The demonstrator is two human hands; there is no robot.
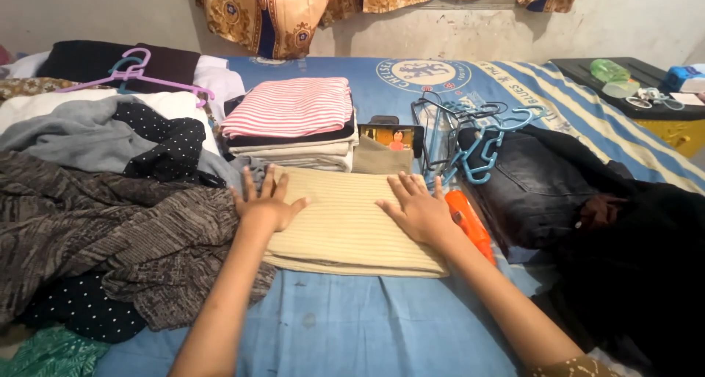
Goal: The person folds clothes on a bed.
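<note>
The cloth (351, 226) was beige, ribbed, folded square; it lay under both palms; left hand (266, 204) and right hand (418, 212) pressed flat, fingers spread, holding nothing.

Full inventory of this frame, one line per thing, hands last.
folded ribbed cloth: 1, beige, bed centre, under both hands
folded stack: 1, red-white striped piece on top, behind the beige cloth
phone: 1, dark, screen lit, propped beside the stack
loose clothes pile: 1, grey, brown, black dotted, left
pink hanger: 1, on the left pile
blue hangers: several, count unclear, right of the phone
orange object: 1, by the right hand, kind unclear
dark clothes: heap, black, right
bedsheet: 1, blue
curtain: brown-blue, wall behind
left hand: flat on the cloth's left edge
right hand: flat on the cloth's right part
</note>
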